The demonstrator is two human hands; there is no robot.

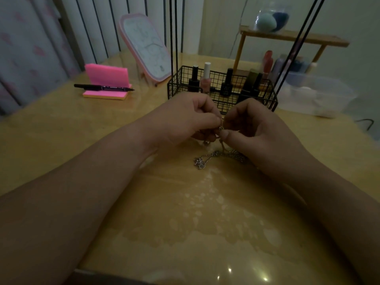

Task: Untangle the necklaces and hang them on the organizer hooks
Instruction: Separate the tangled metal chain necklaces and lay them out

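— Pinching tight, both of them: your left hand (185,118) nips the tangled necklaces (207,159) at the knot, your right hand (253,128) nips it from the other side.
— And the rest of them?
— Loose loops trail down onto the table (61,130), just below your hands, in front of the wire basket (174,87).

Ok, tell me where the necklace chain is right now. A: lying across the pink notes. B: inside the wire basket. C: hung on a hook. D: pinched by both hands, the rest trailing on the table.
D: the left hand and the right hand pinch the necklace chain between fingertips, and its loose part lies on the table below them.
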